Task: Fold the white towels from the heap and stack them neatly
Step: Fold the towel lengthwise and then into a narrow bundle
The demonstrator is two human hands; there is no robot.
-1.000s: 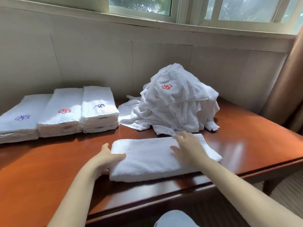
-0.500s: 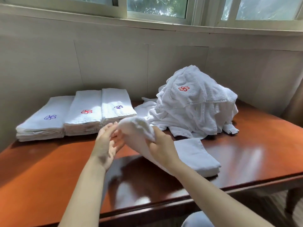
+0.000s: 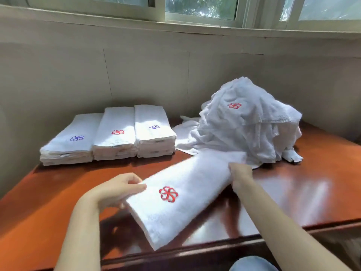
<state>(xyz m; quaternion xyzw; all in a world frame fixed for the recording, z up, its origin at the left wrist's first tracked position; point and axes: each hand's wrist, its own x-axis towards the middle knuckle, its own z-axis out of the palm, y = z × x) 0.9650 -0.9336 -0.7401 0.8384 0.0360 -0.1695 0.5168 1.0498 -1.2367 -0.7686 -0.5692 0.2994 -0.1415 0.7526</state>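
A folded white towel (image 3: 187,194) with a red flower emblem on top lies slanted above the wooden table (image 3: 304,194), slightly blurred. My left hand (image 3: 119,189) grips its near left edge, thumb on top. My right hand (image 3: 239,174) holds its far right end, fingers curled under the fold. Behind it, the heap of unfolded white towels (image 3: 248,124) rises at the back right. Three stacks of folded towels (image 3: 109,133) stand side by side at the back left, against the wall.
The wall (image 3: 136,75) runs close behind the stacks and the heap, with a window sill above. The table's front edge (image 3: 195,251) is just below the towel. Bare tabletop shows at the left front and the right side.
The towel was flipped over and now shows its red emblem. It has swung from flat on the table into a slanted position, held at both ends. My view shifted left.
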